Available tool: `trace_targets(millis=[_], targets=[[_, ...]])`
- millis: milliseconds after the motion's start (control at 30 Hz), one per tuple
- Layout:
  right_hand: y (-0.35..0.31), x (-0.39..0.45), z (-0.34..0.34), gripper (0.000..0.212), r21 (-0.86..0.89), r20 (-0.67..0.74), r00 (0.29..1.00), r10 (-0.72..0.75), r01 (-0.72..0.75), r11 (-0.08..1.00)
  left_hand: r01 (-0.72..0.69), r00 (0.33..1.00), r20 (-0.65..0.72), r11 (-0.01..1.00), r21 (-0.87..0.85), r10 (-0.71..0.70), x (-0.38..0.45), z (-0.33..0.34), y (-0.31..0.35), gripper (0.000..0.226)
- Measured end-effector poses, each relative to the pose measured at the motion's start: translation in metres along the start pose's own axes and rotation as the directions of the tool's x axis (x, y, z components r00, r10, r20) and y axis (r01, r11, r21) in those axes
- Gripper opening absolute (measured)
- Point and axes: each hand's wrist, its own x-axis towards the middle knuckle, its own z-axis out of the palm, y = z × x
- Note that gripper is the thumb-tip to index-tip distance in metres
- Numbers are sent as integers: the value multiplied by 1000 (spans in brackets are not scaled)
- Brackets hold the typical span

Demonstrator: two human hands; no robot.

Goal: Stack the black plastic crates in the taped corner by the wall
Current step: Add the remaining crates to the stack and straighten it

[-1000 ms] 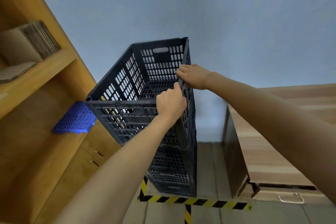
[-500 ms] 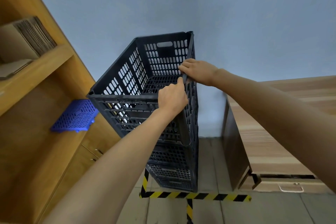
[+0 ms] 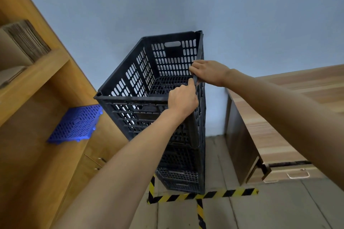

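Your left hand [image 3: 183,98] and right hand [image 3: 208,72] both have fingers closed on the right rim of the top black perforated plastic crate [image 3: 149,87]. It sits atop the stack of black crates [image 3: 181,173] inside the yellow-and-black floor tape [image 3: 214,194], close to the blue wall [image 3: 186,5]. Risk: both grips sit on one side, so if you push unevenly the tall stack may lean left toward the wooden shelf unit [image 3: 37,72]. Whether it's seated, cannot tell.

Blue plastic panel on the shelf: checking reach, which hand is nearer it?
Left. The left hand grips the top crate nearer the blue panel; the right hand is farther right.
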Motion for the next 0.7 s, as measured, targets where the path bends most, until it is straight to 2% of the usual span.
trace_targets(millis=[167, 500, 700], targets=[[-8, -1, -4, 25, -23, 76, 994, 78, -77, 997, -22, 1000, 21, 1000, -13, 22, -5, -3, -1, 46], [-20, -3, -7, 18, -50, 71, 986, 153, -149, 988, -95, 995, 24, 995, -43, 96, -6, -4, -15, 50], [-23, -5, -9, 23, -48, 80, 986, 149, -145, 988, -91, 996, 3, 995, -46, 91, -11, -5, -14, 44]])
